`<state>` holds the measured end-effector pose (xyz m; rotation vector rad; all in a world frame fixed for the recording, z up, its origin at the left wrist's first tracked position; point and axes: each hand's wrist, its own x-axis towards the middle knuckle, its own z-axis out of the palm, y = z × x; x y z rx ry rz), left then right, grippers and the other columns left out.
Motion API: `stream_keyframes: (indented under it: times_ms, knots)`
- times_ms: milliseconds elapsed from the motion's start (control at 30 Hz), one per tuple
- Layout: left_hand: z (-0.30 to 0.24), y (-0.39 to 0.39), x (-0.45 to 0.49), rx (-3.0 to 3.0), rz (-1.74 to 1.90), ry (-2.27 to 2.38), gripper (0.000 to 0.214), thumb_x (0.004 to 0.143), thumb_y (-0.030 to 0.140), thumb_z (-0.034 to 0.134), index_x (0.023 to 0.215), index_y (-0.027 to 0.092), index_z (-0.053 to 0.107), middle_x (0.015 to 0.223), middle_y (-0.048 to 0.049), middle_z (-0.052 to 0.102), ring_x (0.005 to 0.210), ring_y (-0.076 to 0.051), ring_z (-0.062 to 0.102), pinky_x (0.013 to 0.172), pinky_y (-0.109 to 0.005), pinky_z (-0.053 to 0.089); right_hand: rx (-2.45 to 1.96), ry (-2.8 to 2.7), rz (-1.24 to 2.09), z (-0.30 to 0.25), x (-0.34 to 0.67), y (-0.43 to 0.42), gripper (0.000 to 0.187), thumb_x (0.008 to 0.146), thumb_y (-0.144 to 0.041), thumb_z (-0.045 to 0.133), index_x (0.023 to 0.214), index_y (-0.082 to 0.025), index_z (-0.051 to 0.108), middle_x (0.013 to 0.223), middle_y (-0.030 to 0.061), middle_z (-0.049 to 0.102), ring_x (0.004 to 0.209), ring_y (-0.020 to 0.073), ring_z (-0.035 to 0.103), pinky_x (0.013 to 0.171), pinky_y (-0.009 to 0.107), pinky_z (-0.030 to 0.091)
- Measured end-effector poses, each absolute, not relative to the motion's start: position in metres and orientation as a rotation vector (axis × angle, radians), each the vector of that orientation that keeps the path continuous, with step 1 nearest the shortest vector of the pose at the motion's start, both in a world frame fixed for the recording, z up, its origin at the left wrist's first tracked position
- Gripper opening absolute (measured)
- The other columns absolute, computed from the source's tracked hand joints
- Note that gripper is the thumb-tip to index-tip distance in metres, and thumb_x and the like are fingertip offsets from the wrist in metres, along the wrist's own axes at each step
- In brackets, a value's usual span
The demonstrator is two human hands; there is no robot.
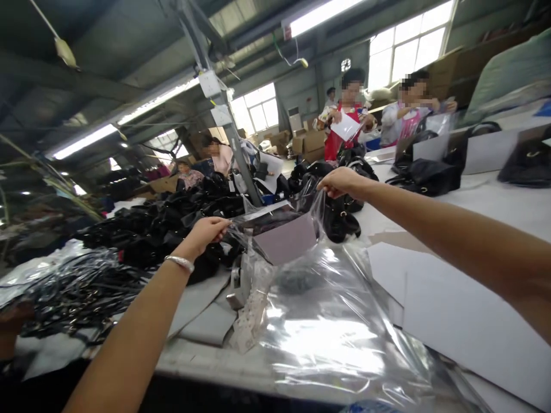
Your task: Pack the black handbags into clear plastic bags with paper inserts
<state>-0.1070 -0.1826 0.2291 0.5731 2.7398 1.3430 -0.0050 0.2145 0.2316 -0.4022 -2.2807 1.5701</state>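
Observation:
My left hand (207, 231) pinches the left edge of a clear plastic bag (321, 310) that lies stretched over the table. My right hand (342, 181) grips the bag's far upper edge, holding its mouth up and apart. Inside the opening a grey cardboard sheet (286, 238) stands tilted. A silver bracelet (179, 263) circles my left wrist. Both hands are closed on the plastic.
A heap of black bags (172, 223) covers the table's left and middle. White card sheets (456, 310) lie at the right. A metal post (228, 126) rises behind the bag. Several people work at the far end, and black handbags (424, 175) rest there.

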Motion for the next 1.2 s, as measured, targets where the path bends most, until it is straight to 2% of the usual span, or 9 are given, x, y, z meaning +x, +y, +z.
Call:
stream_keyframes:
  times_ms: [133, 467, 667, 767, 867, 1000, 1067, 1133, 1200]
  knots:
    - [0.254, -0.183, -0.098, 0.626, 1.367, 2.812, 0.053, 0.062, 0.060, 0.073, 0.089, 0.015, 0.070, 0.065, 0.0009, 0.058, 0.050, -0.009, 0.044, 0.048, -0.021, 0.034, -0.359, -2.259, 1.570, 0.253, 0.006, 0.207, 0.015, 0.081, -0.010, 0.066, 0.068, -0.015, 0.064, 0.060, 0.0032, 0.065, 0.046, 0.0099, 0.054, 0.051, 0.023, 0.050]
    - [0.274, -0.199, -0.069, 0.702, 0.891, 2.896, 0.039, 0.064, 0.055, 0.075, 0.068, 0.016, 0.071, 0.051, 0.0009, 0.053, 0.043, -0.009, 0.040, 0.042, -0.020, 0.029, -0.266, -2.382, 1.635, 0.263, 0.049, 0.204, 0.002, 0.080, -0.011, 0.071, 0.079, -0.012, 0.070, 0.062, 0.0030, 0.066, 0.051, 0.0102, 0.059, 0.054, 0.023, 0.055]
    - [0.252, -0.189, -0.055, 0.746, 0.507, 2.937, 0.028, 0.061, 0.044, 0.079, 0.053, 0.019, 0.067, 0.046, -0.0026, 0.056, 0.041, -0.017, 0.052, 0.042, -0.025, 0.036, -0.254, -2.476, 1.796, 0.223, 0.060, 0.198, 0.039, 0.081, -0.010, 0.070, 0.120, -0.013, 0.066, 0.059, -0.0004, 0.066, 0.051, 0.0122, 0.063, 0.051, 0.022, 0.056]
    - [0.242, -0.163, -0.038, 0.949, 0.480, 3.119, 0.013, 0.072, 0.033, 0.071, 0.071, 0.020, 0.073, 0.067, -0.0071, 0.068, 0.068, -0.024, 0.067, 0.059, -0.027, 0.046, -0.193, -2.423, 1.821, 0.202, 0.062, 0.195, 0.047, 0.090, -0.013, 0.064, 0.135, -0.011, 0.054, 0.067, 0.0018, 0.069, 0.057, 0.0128, 0.067, 0.058, 0.024, 0.060]
    - [0.234, -0.125, -0.012, 1.312, 0.461, 3.066, 0.022, 0.086, 0.031, 0.058, 0.099, 0.022, 0.074, 0.103, -0.0091, 0.074, 0.098, -0.024, 0.067, 0.084, -0.029, 0.049, -0.066, -2.398, 1.771, 0.191, 0.065, 0.192, 0.045, 0.097, -0.015, 0.055, 0.140, -0.008, 0.049, 0.078, 0.0072, 0.072, 0.067, 0.0152, 0.071, 0.068, 0.030, 0.062]
    - [0.223, -0.080, 0.023, 1.636, 0.344, 2.753, 0.022, 0.094, 0.032, 0.055, 0.098, 0.024, 0.076, 0.102, -0.0036, 0.075, 0.095, -0.019, 0.069, 0.089, -0.026, 0.048, 0.166, -2.394, 1.571, 0.187, 0.078, 0.183, 0.056, 0.094, -0.018, 0.060, 0.147, -0.012, 0.043, 0.111, 0.0157, 0.072, 0.096, 0.0224, 0.071, 0.089, 0.041, 0.058]
    - [0.219, -0.068, 0.035, 1.703, 0.313, 2.709, 0.026, 0.098, 0.033, 0.052, 0.106, 0.024, 0.074, 0.108, -0.0050, 0.075, 0.098, -0.020, 0.069, 0.088, -0.028, 0.049, 0.425, -2.415, 1.375, 0.182, 0.089, 0.178, 0.066, 0.085, -0.020, 0.073, 0.146, -0.020, 0.048, 0.138, 0.0138, 0.059, 0.124, 0.0251, 0.059, 0.109, 0.044, 0.045]
    - [0.218, -0.063, 0.043, 1.707, 0.187, 2.762, 0.030, 0.096, 0.038, 0.058, 0.120, 0.025, 0.069, 0.119, -0.0067, 0.072, 0.105, -0.024, 0.068, 0.087, -0.030, 0.051, 0.754, -2.453, 0.953, 0.173, 0.096, 0.174, 0.074, 0.078, -0.024, 0.081, 0.145, -0.025, 0.050, 0.154, 0.0109, 0.044, 0.141, 0.0291, 0.040, 0.119, 0.050, 0.029]
    - [0.219, -0.061, 0.047, 1.619, -0.014, 2.820, 0.037, 0.091, 0.037, 0.065, 0.127, 0.028, 0.064, 0.118, -0.0055, 0.072, 0.102, -0.026, 0.069, 0.082, -0.031, 0.052, 0.917, -2.447, 0.435, 0.163, 0.096, 0.173, 0.081, 0.077, -0.028, 0.083, 0.148, -0.022, 0.045, 0.153, 0.0144, 0.044, 0.143, 0.0342, 0.034, 0.117, 0.060, 0.022]
